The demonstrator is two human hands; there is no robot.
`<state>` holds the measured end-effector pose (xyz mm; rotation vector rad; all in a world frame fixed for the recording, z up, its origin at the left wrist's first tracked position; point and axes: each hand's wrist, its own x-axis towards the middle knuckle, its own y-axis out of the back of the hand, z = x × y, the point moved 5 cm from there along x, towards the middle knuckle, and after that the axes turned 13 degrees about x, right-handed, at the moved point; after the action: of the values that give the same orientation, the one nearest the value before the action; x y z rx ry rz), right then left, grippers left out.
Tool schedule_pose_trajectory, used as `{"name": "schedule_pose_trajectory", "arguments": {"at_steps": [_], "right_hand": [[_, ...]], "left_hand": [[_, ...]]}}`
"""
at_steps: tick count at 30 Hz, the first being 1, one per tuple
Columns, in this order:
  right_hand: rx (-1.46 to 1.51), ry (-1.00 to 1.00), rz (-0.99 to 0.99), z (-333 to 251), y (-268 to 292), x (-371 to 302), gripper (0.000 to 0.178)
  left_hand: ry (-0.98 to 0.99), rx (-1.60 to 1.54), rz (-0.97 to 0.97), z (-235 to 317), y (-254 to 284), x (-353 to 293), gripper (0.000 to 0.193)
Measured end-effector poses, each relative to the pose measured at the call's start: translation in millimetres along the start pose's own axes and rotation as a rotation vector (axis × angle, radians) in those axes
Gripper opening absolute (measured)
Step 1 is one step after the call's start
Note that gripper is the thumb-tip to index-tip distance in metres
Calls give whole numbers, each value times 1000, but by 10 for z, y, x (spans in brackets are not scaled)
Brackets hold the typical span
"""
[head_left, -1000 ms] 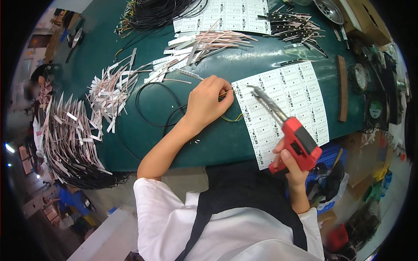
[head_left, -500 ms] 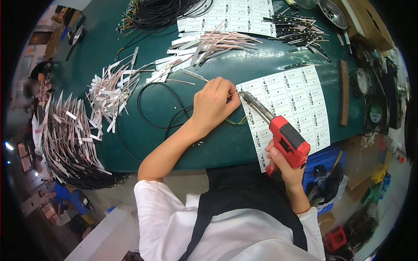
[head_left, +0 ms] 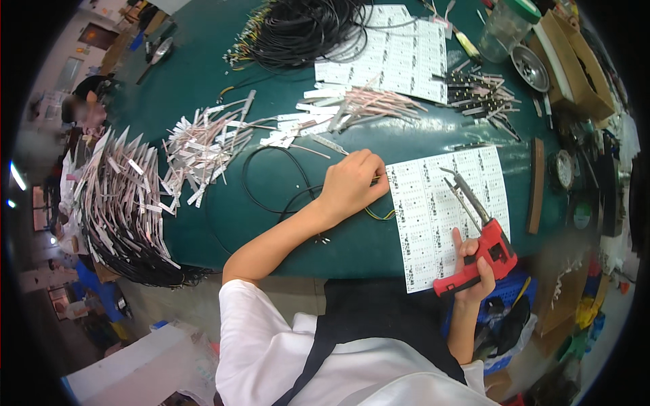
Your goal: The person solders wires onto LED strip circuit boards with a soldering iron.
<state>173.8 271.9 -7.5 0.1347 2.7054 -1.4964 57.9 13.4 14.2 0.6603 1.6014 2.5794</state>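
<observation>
Thin coloured wires (head_left: 379, 217) pinched in left hand (head_left: 355, 184) between fingers, at left edge of white circuit-board sheet (head_left: 433, 203); loose strands curve just below. Red soldering gun (head_left: 491, 237) in right hand (head_left: 478, 287), fingers curled round handle, tip over sheet. Green table (head_left: 359, 250) beneath.
</observation>
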Motion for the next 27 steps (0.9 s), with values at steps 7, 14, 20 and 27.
{"name": "schedule_pose_trajectory", "arguments": {"at_steps": [7, 14, 20, 27], "right_hand": [[58, 8, -45, 93, -14, 120, 46], [53, 17, -38, 106, -55, 114, 35], [43, 18, -31, 58, -6, 108, 37], [82, 4, -39, 83, -35, 115, 37]], "left_hand": [[-54, 162, 346, -797, 539, 1078, 18], [288, 160, 107, -1891, 496, 1756, 27], [221, -324, 574, -1391, 2448, 1995, 24], [-239, -6, 46, -405, 3276, 1004, 19]]}}
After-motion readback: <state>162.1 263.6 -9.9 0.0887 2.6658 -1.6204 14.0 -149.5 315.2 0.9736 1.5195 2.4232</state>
